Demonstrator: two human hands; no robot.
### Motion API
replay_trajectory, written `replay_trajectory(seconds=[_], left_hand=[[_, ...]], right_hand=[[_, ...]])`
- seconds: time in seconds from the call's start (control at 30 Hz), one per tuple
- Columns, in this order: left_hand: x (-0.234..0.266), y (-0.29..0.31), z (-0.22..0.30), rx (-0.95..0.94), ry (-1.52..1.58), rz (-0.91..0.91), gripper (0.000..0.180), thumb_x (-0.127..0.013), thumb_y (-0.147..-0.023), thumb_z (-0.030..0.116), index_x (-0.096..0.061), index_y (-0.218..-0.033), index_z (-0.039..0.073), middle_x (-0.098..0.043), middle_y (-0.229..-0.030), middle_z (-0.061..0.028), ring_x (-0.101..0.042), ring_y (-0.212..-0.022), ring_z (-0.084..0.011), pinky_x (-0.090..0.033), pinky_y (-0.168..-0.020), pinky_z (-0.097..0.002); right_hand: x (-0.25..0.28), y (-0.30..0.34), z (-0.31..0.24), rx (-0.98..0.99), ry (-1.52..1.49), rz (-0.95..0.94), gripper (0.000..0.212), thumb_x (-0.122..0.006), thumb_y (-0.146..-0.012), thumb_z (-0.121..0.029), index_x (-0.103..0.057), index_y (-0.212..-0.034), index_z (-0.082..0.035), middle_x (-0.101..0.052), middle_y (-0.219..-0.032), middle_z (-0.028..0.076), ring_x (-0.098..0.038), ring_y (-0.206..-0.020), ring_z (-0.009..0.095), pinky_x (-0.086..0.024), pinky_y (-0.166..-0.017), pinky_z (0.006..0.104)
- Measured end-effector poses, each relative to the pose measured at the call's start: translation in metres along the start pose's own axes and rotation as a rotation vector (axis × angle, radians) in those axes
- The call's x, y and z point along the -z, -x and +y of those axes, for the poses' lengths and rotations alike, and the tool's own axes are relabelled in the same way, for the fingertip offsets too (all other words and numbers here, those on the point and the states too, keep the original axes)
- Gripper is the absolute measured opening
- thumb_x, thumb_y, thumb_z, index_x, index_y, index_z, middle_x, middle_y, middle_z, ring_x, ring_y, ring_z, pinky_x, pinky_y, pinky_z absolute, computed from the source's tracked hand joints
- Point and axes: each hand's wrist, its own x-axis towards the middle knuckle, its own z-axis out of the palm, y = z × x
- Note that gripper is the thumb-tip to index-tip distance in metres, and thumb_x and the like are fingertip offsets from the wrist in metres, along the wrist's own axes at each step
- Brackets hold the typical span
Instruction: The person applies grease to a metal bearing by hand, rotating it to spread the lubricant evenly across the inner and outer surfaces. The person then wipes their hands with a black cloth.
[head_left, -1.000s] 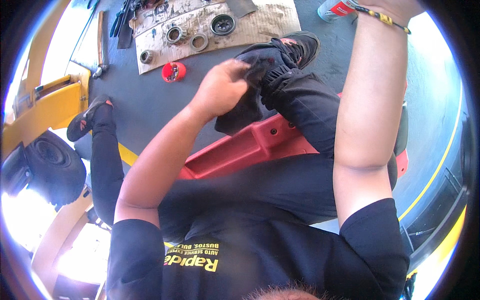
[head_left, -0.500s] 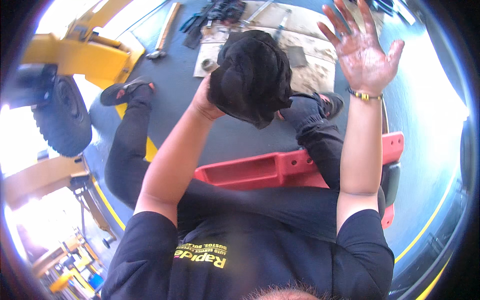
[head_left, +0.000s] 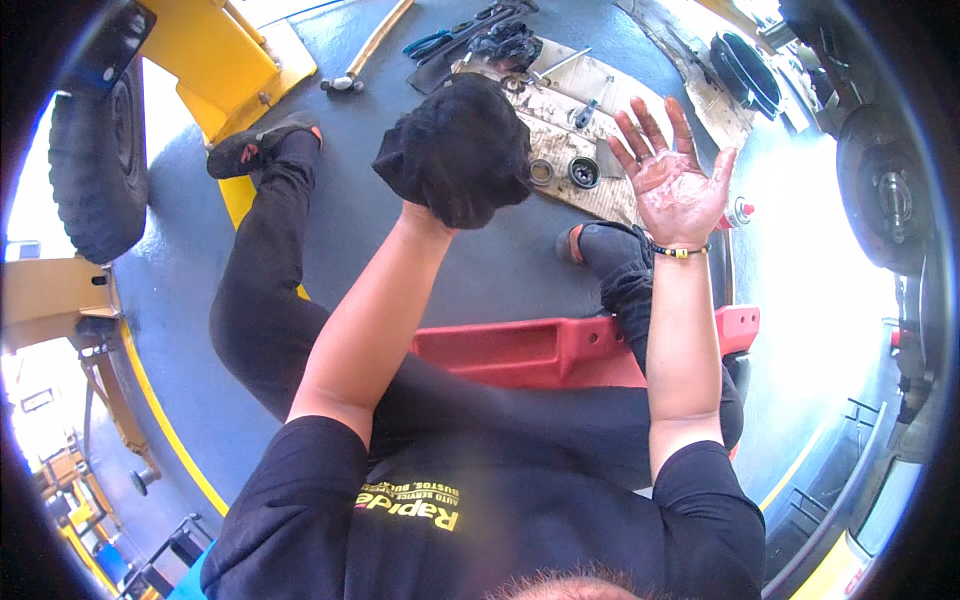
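A bunched black cloth [head_left: 455, 150] sits over my left hand [head_left: 430, 220], which holds it up in front of me. The cloth hides the fingers, and only the heel of the hand and the wrist show below it. My right hand [head_left: 682, 195] is raised with the palm up and the fingers spread, holding nothing. Whitish grease coats its palm, and the fingertips are dark with grime. Between and beyond the hands, a stained cardboard sheet [head_left: 570, 125] lies on the floor. On it are a round dark bearing-like part [head_left: 583, 172] and a metal ring [head_left: 541, 173].
A hammer [head_left: 345, 84] and blue-handled pliers [head_left: 428, 44] lie beyond the cloth. A red-capped spray can [head_left: 738, 212] stands right of my right hand. I sit on a red creeper [head_left: 490, 350]. A yellow lift arm [head_left: 215, 70] and a tyre [head_left: 95, 165] are at left; a wheel hub [head_left: 885, 190] is at right.
The view has shifted, bringing the hub and more of the cardboard into sight. My left hand still holds the cloth; my right hand is lower in the picture, still spread.
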Motion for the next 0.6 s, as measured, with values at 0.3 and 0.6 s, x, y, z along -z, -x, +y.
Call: replay_trajectory(seconds=[0.3,0.6], left_hand=[[0.090,-0.027,0.069,0.098,0.676,0.478,0.042,-0.052,-0.090,0.046,-0.068,-0.108,0.012,-0.069,-0.104,-0.0103,-0.067,-0.094,-0.0315,-0.056,-0.078,-0.0495],[0.144,-0.038,0.037,-0.083,0.832,-0.090,0.056,-0.048,-0.092,0.056,-0.069,-0.117,0.010,-0.071,-0.116,-0.0134,-0.067,-0.108,-0.0377,-0.054,-0.096,-0.0561]], right_hand=[[0.021,0.035,0.052,0.110,0.579,0.772,0.050,-0.045,-0.107,-0.044,-0.064,-0.124,-0.001,-0.064,-0.131,0.016,-0.064,-0.118,0.036,-0.053,-0.099,0.0476],[-0.033,0.056,0.041,0.226,0.345,0.417,0.069,-0.043,-0.102,-0.061,-0.065,-0.131,-0.001,-0.058,-0.142,0.022,-0.056,-0.131,0.042,-0.048,-0.107,0.0546]])
